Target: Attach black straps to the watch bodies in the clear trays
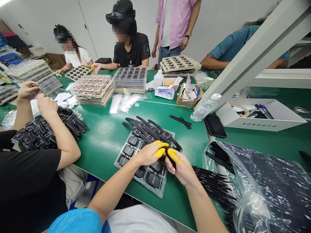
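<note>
My left hand (151, 153) and my right hand (179, 165) meet above a clear plastic tray (159, 191), yellow covers on their fingertips. Both are closed on a small black watch (166, 150), mostly hidden by the fingers; part of a black strap shows at the right hand. Square black watch bodies (153, 179) sit in the tray's pockets, face up. Across the tray's far side lie several watches with straps (150, 129), heaped loosely. Two loose black straps (180, 121) are crossed on the green table beyond.
Bundled black straps (213, 184) and a plastic bag of straps (274, 171) lie at right, near a phone (215, 125), water bottle (206, 107) and white box (259, 118). A co-worker's arm (64, 139) rests by a watch heap (41, 129) at left. Stacked trays (130, 79) stand behind.
</note>
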A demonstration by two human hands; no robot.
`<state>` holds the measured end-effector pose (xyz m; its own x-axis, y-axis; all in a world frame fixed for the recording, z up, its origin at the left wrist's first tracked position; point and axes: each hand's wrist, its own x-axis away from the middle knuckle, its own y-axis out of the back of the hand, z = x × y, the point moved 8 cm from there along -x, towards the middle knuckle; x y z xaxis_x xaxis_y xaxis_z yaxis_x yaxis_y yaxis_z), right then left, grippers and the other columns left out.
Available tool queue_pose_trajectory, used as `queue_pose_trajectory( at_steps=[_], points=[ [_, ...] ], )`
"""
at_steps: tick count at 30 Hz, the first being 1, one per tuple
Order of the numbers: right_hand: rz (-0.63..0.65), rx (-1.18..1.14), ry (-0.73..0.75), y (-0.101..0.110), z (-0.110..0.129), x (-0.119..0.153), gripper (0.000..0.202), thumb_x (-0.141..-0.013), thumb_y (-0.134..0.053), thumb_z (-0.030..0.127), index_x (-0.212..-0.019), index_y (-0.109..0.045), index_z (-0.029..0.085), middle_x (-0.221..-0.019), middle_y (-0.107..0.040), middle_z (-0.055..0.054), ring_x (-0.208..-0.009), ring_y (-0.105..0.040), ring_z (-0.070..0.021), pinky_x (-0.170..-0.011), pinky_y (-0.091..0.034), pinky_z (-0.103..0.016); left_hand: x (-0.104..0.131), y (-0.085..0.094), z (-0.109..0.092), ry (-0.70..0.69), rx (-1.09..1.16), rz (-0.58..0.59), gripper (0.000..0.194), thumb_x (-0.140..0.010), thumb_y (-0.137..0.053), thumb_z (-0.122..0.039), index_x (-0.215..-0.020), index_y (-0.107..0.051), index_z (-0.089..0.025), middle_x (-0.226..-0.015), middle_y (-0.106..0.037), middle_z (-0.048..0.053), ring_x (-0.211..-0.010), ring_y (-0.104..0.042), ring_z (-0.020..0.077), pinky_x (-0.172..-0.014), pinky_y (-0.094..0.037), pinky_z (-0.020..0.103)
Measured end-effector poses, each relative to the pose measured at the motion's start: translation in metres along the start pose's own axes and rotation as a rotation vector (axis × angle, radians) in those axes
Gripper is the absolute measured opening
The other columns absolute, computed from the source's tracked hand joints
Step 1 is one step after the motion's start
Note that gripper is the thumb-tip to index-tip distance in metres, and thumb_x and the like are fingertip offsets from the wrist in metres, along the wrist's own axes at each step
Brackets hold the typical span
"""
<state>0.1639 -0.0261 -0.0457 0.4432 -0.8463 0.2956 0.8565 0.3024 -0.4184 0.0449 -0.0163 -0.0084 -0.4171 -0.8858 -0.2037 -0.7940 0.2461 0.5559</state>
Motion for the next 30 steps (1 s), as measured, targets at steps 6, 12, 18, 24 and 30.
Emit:
queue_pose_trajectory(
  at_steps=[6, 12, 18, 24, 30],
  points=[
    [-0.015, 0.025, 0.062, 0.005, 0.002, -0.001, 0.052, -0.082, -0.080, 0.069, -0.092, -0.058, 0.023, -0.061, -0.056, 0.005, -0.046, -0.043, -0.0094, -0.039, -0.036, -0.021, 0.001, 0.009, 0.015, 0.101, 0.168, -0.187, 0.038, -0.097, -0.068, -0.035, -0.130, -0.063, -0.018, -0.119, -0.074, 0.011, -0.106, -0.072, 0.0231, -0.097, -0.059, 0.038],
    [0.096, -0.020, -0.049, -0.006, -0.005, 0.001, 0.051, -0.087, -0.075, 0.069, -0.085, -0.054, 0.023, -0.061, -0.042, 0.008, -0.044, -0.026, -0.0053, -0.038, -0.024, -0.018, -0.002, 0.019, 0.016, 0.048, 0.480, -0.351, 0.042, -0.086, -0.081, -0.053, -0.101, -0.070, -0.016, -0.103, -0.072, 0.009, -0.082, -0.071, 0.0183, -0.071, -0.061, 0.030],
    [0.188, -0.059, -0.236, -0.017, -0.015, 0.004, 0.047, -0.082, -0.082, 0.057, -0.084, -0.049, 0.023, -0.061, -0.038, 0.011, -0.046, -0.014, -0.0030, -0.042, -0.008, -0.016, 0.012, 0.047, 0.037, 0.204, 0.782, -0.796, 0.060, -0.084, -0.079, -0.070, -0.109, -0.060, -0.019, -0.090, -0.079, 0.007, -0.071, -0.076, 0.0194, -0.058, -0.061, 0.028],
    [0.163, 0.057, -0.262, -0.015, -0.017, 0.004, 0.052, -0.080, -0.081, 0.063, -0.085, -0.047, 0.024, -0.059, -0.032, 0.013, -0.047, -0.012, -0.0029, -0.044, -0.006, -0.017, 0.029, 0.074, 0.050, 0.171, 0.842, -1.151, 0.061, -0.081, -0.085, -0.064, -0.102, -0.046, -0.022, -0.103, -0.080, 0.006, -0.058, -0.074, 0.0138, -0.060, -0.062, 0.027],
    [0.027, 0.043, -0.086, 0.003, 0.003, 0.003, 0.052, -0.077, -0.088, 0.056, -0.100, -0.053, 0.025, -0.064, -0.047, 0.011, -0.045, -0.026, -0.0031, -0.044, -0.019, -0.018, 0.025, 0.072, 0.062, 0.292, 0.857, -1.054, 0.055, -0.086, -0.080, -0.059, -0.109, -0.047, -0.021, -0.109, -0.080, 0.009, -0.052, -0.070, 0.0115, -0.053, -0.057, 0.024]
  ],
)
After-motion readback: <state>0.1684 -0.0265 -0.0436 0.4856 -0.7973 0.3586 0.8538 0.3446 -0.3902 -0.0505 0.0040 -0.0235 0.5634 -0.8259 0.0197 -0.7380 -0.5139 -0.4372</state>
